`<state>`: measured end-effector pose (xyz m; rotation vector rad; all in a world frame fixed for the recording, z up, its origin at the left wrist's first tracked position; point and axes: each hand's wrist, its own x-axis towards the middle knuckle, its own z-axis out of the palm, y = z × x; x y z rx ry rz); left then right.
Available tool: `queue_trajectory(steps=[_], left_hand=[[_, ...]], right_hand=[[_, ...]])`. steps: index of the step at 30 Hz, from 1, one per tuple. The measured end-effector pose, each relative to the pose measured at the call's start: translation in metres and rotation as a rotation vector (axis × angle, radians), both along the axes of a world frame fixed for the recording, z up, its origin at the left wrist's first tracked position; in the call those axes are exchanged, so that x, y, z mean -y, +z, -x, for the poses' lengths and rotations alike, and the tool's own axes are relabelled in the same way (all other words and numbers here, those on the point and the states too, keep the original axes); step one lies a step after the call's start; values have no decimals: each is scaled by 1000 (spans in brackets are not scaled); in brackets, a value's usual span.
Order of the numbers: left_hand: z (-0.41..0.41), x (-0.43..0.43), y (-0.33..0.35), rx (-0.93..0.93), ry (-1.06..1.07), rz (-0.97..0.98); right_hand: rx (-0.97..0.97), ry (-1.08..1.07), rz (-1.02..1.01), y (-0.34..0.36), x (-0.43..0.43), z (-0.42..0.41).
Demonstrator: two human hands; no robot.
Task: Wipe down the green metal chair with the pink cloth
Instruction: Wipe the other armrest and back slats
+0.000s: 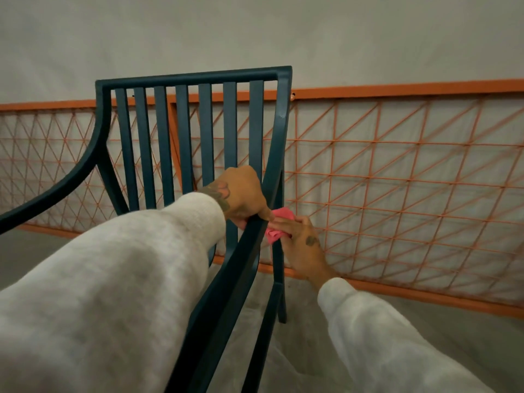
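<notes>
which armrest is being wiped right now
The right armrest: both hands are on it, the left hand gripping it and the right hand pressing the pink cloth against it. The left armrest is untouched.

Dark green metal chair [195, 123] seen from above, slatted back upright against a pale wall [255, 29], curved armrests sweeping toward the camera. Left hand [241, 194] wrapped over the top of the right-side armrest [243, 251] close to where it meets the back frame, thumb on the bar's outer edge. Right hand [303, 248] just beside it on the outer side of the same armrest, fingers pressing a crumpled pink cloth [279, 225] against the metal. Both arms in light grey sleeves [113, 279]. Behind the chair, an orange wire-mesh panel [397, 180] leaning along the wall. Pale sheeting [297, 350] on the floor below.
</notes>
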<state>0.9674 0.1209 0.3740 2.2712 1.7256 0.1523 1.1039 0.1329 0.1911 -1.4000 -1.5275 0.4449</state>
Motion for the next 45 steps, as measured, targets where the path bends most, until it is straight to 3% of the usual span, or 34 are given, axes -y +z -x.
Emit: queue_trajectory(steps=[5,9,14,20,26,32,36,41,45], left_hand=[[2,0,-2,9,8,-10],[2,4,-4,104,35,41],[5,6,-3,170,46,52],[7,7,-3,188,44,44],[9,6,-10,199,44,-18],[13,8,-17,260,38,-35],[19,11,-21,356,53,-10],[24,25,-31,336,45,-79],[45,49,-29,485,53,63]], right_hand=[[-38,7,-113,8,-4,1],[86,28,11,-29,0,0],[76,14,200,-78,4,1],[283,21,354,-116,3,12],[67,-80,503,-147,-2,25],[-76,-26,639,-136,14,26],[-38,110,676,-133,60,40],[84,206,665,-137,111,57],[118,252,636,-128,105,46]])
